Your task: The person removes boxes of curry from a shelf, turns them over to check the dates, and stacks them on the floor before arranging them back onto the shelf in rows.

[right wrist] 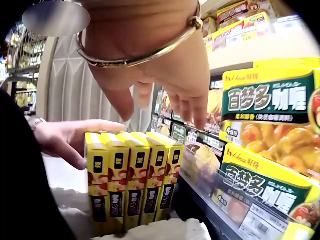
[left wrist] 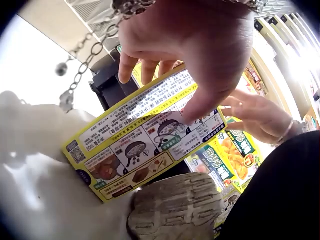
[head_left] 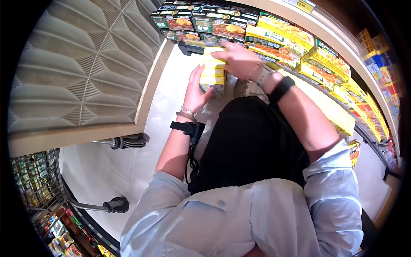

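Note:
Several yellow curry boxes (head_left: 212, 80) stand upright in a tight row on the white floor beside the lowest shelf. My left hand (head_left: 198, 93) grips the near end of this row. In the left wrist view its thumb lies on the printed face of the end curry box (left wrist: 135, 142), while the fingers reach over the far side. Just above the row, my right hand (right wrist: 150, 75) hangs with relaxed fingers and nothing between them. The narrow ends of the curry boxes (right wrist: 134, 180) face the right wrist camera.
Larger yellow curry boxes (right wrist: 270, 110) and dark boxes (head_left: 222, 25) fill the shelf alongside. A shoe (left wrist: 175, 205) is close to the row. A patterned panel (head_left: 85, 64) rises at left, and a wire cart (head_left: 36, 180) with a caster (head_left: 116, 204) stands behind it.

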The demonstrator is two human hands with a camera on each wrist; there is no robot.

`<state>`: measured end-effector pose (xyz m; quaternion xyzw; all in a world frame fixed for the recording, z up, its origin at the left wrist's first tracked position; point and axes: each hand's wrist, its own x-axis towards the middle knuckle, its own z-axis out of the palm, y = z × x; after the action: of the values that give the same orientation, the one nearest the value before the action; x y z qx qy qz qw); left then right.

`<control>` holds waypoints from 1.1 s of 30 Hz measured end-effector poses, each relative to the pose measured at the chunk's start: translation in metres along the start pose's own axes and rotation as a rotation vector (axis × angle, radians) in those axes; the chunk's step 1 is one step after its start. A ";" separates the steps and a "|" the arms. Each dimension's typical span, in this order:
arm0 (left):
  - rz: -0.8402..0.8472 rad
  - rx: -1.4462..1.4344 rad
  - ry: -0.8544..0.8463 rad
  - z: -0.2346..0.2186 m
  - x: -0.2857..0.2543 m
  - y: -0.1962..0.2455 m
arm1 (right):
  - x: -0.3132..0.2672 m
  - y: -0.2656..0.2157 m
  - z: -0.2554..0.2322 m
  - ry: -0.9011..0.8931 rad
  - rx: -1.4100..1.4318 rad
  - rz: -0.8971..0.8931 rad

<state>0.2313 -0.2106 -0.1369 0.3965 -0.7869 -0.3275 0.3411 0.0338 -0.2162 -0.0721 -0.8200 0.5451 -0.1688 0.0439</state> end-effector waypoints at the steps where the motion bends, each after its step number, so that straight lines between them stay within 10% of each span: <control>1: 0.056 0.080 -0.035 -0.002 0.002 -0.001 | 0.008 -0.003 0.004 -0.002 0.002 -0.002; 10: -0.029 -0.075 0.029 0.002 0.001 -0.003 | 0.045 0.007 0.018 -0.235 0.040 0.054; 28: -0.200 -0.377 -0.152 0.016 -0.016 -0.033 | 0.038 -0.023 0.037 -0.098 -0.136 0.226; 33: 0.350 0.161 -0.060 0.011 -0.025 -0.036 | 0.020 -0.038 -0.005 0.085 -0.035 0.284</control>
<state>0.2487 -0.2038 -0.1783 0.2698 -0.8773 -0.2107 0.3363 0.0729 -0.2181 -0.0529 -0.7275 0.6598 -0.1857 0.0298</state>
